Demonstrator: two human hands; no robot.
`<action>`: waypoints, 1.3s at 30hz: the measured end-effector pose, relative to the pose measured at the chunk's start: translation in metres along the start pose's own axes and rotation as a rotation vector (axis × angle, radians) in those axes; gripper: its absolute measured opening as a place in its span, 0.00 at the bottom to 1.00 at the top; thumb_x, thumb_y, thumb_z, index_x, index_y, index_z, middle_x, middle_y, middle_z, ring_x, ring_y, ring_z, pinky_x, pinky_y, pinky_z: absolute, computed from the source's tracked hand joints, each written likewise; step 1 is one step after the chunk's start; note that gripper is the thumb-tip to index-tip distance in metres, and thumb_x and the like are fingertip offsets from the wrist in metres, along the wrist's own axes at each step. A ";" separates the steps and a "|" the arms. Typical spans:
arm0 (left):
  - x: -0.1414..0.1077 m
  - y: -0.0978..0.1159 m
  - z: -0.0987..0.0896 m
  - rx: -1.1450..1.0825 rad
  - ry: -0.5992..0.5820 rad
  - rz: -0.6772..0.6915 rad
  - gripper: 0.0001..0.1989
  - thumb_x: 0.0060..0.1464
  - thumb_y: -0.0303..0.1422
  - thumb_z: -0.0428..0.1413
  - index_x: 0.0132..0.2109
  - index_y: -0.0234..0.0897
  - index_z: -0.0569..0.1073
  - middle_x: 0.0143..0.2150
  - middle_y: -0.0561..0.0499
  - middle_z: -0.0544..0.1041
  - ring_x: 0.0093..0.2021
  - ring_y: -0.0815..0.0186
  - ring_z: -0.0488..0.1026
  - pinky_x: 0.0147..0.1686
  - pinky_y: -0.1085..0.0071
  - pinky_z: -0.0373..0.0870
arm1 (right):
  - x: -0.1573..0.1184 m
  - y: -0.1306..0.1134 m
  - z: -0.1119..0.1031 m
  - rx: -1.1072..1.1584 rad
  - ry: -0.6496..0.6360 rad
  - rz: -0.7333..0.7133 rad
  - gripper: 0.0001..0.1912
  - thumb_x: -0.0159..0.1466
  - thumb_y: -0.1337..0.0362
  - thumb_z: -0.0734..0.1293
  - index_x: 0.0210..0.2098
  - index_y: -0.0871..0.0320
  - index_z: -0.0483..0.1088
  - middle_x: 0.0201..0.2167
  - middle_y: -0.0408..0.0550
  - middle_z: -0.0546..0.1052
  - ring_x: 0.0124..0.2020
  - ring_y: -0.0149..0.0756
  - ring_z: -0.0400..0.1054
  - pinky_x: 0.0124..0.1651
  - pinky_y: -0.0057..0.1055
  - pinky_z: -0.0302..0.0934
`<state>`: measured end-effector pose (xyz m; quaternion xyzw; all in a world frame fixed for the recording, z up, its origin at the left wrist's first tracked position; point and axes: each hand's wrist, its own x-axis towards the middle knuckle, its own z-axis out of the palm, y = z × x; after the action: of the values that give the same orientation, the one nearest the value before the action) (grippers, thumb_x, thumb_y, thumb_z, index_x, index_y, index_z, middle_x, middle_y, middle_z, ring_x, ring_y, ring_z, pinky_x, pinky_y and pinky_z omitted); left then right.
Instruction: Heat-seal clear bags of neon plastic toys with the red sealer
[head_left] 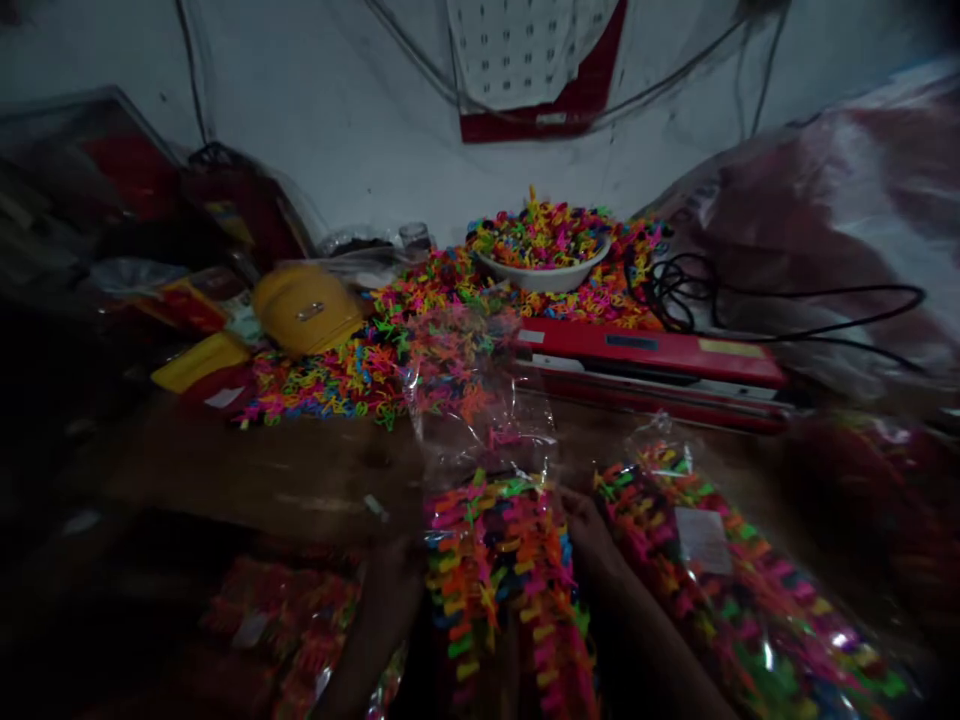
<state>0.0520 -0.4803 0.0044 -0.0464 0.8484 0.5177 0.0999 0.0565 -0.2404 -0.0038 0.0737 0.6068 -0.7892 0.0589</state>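
Note:
A clear plastic bag stands in front of me, its lower part filled with rows of small bright plastic pieces in pink, orange, green and yellow. Its upper part is see-through and unfilled. My right hand is closed on the bag's right edge, thumb and fingers near the top of the rows. On the opposite edge my left hand grips the bag; it is dark and blurred, with its fingertips hardly showing. Another filled bag with a white label lies to the right. More filled bags lie low at the left.
A red bag sealer sits behind, with a black cable at its right. Loose colourful pieces are heaped around a white bowl full of them. A yellow cap-like object rests at the left. Large plastic sacks stand right.

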 end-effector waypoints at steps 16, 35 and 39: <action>0.013 -0.037 0.025 -0.229 0.049 -0.048 0.19 0.53 0.38 0.52 0.51 0.36 0.68 0.49 0.46 0.75 0.47 0.61 0.73 0.42 0.71 0.69 | -0.007 -0.005 -0.002 -0.685 0.389 -0.303 0.09 0.65 0.61 0.64 0.44 0.56 0.66 0.39 0.47 0.73 0.38 0.34 0.69 0.40 0.26 0.64; 0.033 -0.009 0.010 -0.613 -0.179 -0.206 0.18 0.55 0.42 0.56 0.51 0.41 0.66 0.34 0.55 0.70 0.23 0.77 0.64 0.17 0.84 0.55 | -0.008 -0.039 -0.006 -1.272 0.065 -0.599 0.09 0.64 0.72 0.62 0.44 0.56 0.66 0.39 0.45 0.71 0.38 0.29 0.67 0.36 0.23 0.60; 0.037 -0.017 0.009 -0.636 -0.253 -0.287 0.18 0.52 0.43 0.58 0.46 0.38 0.69 0.26 0.58 0.65 0.16 0.80 0.51 0.14 0.82 0.46 | -0.010 -0.045 -0.005 -1.246 0.056 -0.563 0.08 0.65 0.72 0.61 0.43 0.57 0.66 0.38 0.45 0.70 0.37 0.30 0.66 0.36 0.24 0.60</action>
<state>0.0202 -0.4793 -0.0228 -0.1291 0.6109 0.7379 0.2562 0.0580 -0.2238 0.0396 -0.1142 0.9452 -0.2757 -0.1328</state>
